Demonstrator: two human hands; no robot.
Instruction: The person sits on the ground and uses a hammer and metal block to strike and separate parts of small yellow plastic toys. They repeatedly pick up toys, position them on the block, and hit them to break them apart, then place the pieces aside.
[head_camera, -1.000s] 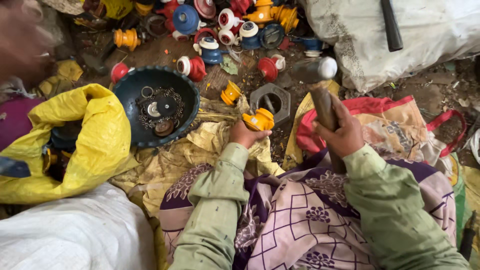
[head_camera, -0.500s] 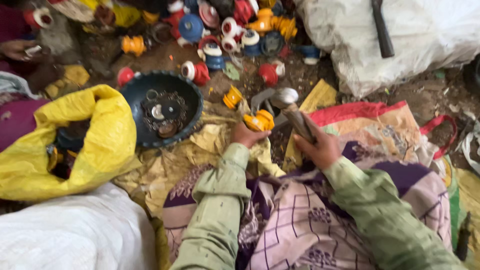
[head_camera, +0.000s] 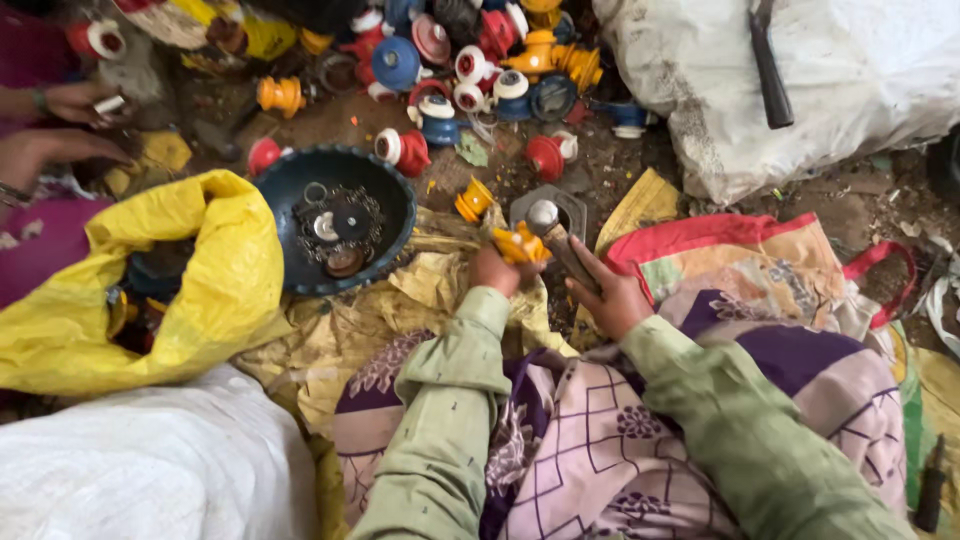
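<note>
Right hand (head_camera: 612, 296) grips a hammer (head_camera: 560, 245) by its handle; the long axis slants up and left, with the metal head (head_camera: 541, 215) at the top, just above the part beside it. Left hand (head_camera: 494, 270) pinches a small orange plastic fitting (head_camera: 520, 243), apparently steadying it under the hammer head. Beyond both hands sits a dark bowl of metal bits (head_camera: 335, 220), probably for collecting them.

Bowl (head_camera: 300, 190) left of hands, sack (head_camera: 880, 90) behind right, parts pile (head_camera: 480, 60) behind bowl
</note>
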